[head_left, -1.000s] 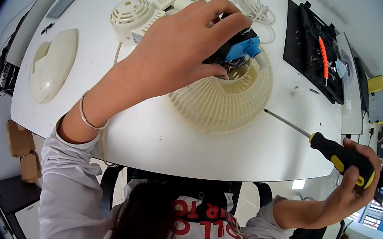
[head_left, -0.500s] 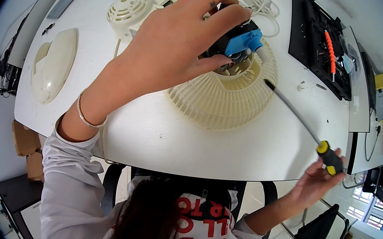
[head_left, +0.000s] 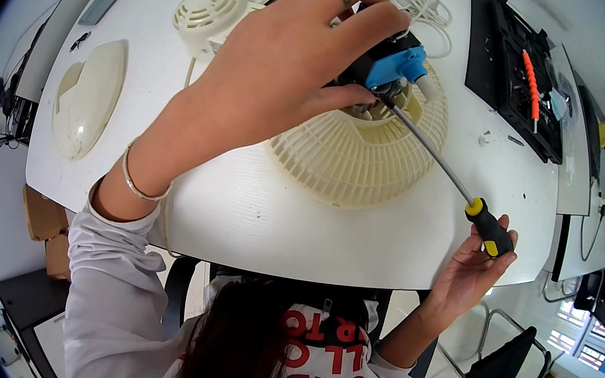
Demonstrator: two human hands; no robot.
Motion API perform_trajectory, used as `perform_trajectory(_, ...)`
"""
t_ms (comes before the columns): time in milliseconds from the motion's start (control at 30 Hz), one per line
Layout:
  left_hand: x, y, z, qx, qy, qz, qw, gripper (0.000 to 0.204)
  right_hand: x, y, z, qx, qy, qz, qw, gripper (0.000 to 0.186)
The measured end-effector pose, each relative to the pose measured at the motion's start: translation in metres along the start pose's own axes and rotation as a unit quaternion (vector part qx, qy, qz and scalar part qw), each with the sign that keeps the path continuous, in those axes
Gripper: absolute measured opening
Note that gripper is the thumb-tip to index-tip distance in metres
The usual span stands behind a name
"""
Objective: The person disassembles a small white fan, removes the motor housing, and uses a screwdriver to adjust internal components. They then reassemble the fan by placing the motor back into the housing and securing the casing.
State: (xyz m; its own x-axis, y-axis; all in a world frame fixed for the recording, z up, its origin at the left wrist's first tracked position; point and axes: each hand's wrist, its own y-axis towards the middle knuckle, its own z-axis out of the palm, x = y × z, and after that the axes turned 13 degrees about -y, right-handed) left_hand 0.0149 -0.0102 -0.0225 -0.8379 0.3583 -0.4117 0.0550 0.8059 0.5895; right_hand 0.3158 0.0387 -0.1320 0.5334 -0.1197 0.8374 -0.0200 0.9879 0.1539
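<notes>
1. Two hands work apart in the head view: the left hand (head_left: 290,50) grips a black-and-blue assembly (head_left: 391,65) over the middle of the ribbed cream grille (head_left: 354,173).
2. Nearer the person and right of the grille, the right hand (head_left: 462,279) pinches a screwdriver (head_left: 487,225) by its handle; its tip meets the assembly's near side, contact unclear.
3. Around the grille on the white bench (head_left: 296,234): vented cream housing (head_left: 210,16) left, black tool case (head_left: 506,67) right.

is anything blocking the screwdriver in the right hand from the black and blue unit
Nothing visible does: the screwdriver in the right hand slants over the cream grille to the black and blue unit; whether its tip touches is unclear.
</notes>
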Motion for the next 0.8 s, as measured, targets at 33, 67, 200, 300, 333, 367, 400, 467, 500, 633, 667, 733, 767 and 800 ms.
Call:
perform_trajectory(33,0.001,0.001,-0.003,0.023,-0.002,0.009,1.000,0.055,-0.001,0.000,0.000,0.004,-0.006,0.000,1.000,0.041)
perform_trajectory(67,0.002,0.003,-0.008,0.046,-0.005,0.018,0.999,0.057,-0.001,0.000,0.000,0.009,-0.011,0.000,1.000,0.042)
perform_trajectory(200,0.004,0.004,-0.011,0.059,-0.012,0.041,0.997,0.059,-0.002,-0.001,0.005,-0.006,-0.033,-0.010,0.999,0.043)
perform_trajectory(300,0.003,0.005,-0.011,0.068,0.007,0.038,0.997,0.059,-0.002,-0.001,0.007,-0.010,-0.040,-0.015,0.999,0.043)
perform_trajectory(333,0.003,0.005,-0.011,0.068,0.003,0.036,0.997,0.059,-0.002,-0.001,0.006,-0.006,-0.040,-0.015,0.999,0.044)
perform_trajectory(367,0.003,0.004,-0.011,0.067,-0.002,0.034,0.997,0.059,-0.002,-0.001,0.005,-0.001,-0.040,-0.015,0.999,0.044)
perform_trajectory(400,0.003,0.005,-0.011,0.067,-0.007,0.032,0.997,0.059,-0.002,-0.002,0.004,-0.003,-0.061,-0.033,0.998,0.046)
perform_trajectory(467,0.005,0.004,-0.011,0.062,-0.021,0.032,0.997,0.058,-0.002,-0.005,0.003,-0.007,-0.104,-0.071,0.992,0.050)
perform_trajectory(500,0.007,0.004,-0.011,0.060,-0.028,0.032,0.997,0.058,0.000,-0.009,0.003,-0.003,-0.158,-0.102,0.982,0.054)
perform_trajectory(633,0.010,0.003,-0.009,0.046,-0.053,0.039,0.997,0.057,0.016,-0.029,0.013,-0.011,-0.381,-0.219,0.898,0.069)
perform_trajectory(667,0.010,0.003,-0.010,0.050,-0.063,0.029,0.996,0.056,0.024,-0.033,0.015,0.018,-0.416,-0.231,0.879,0.069)
perform_trajectory(733,0.009,0.004,-0.011,0.056,-0.062,0.023,0.996,0.056,0.028,-0.041,0.021,0.014,-0.441,-0.234,0.866,0.065)
perform_trajectory(767,0.009,0.004,-0.012,0.058,-0.052,0.027,0.997,0.056,0.030,-0.047,0.019,0.015,-0.437,-0.218,0.872,0.063)
perform_trajectory(800,0.008,0.005,-0.012,0.060,-0.042,0.031,0.997,0.056,0.031,-0.049,0.017,0.015,-0.433,-0.203,0.878,0.061)
